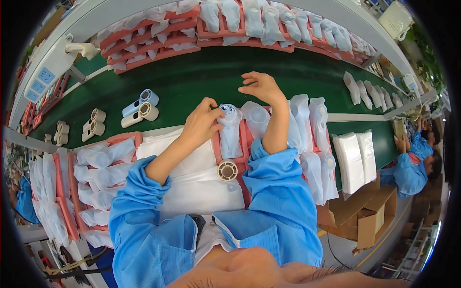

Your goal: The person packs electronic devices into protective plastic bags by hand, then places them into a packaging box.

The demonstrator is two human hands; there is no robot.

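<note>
A light blue device with a round, vaned head (231, 111) lies in a translucent bag (230, 139) in front of me. My left hand (204, 120) curls at the bag's open top, thumb and fingertips against its left edge. To the right and farther off, my right hand (264, 89) hovers over the green belt, fingers bent and apart, with nothing visible in it. Just below the bag, a white device with a brown round end (227, 170) rests near a stack of white bags (192, 192). Bagged devices (300, 122) lie right of my right forearm.
Bare blue and cream devices (144, 108) stand on the green belt (192, 81) at left. Red foam trays (153, 60) of bagged devices are stacked behind it. White packets (355, 161) and an open cardboard box (367, 211) are at right; a co-worker (413, 163) sits beyond.
</note>
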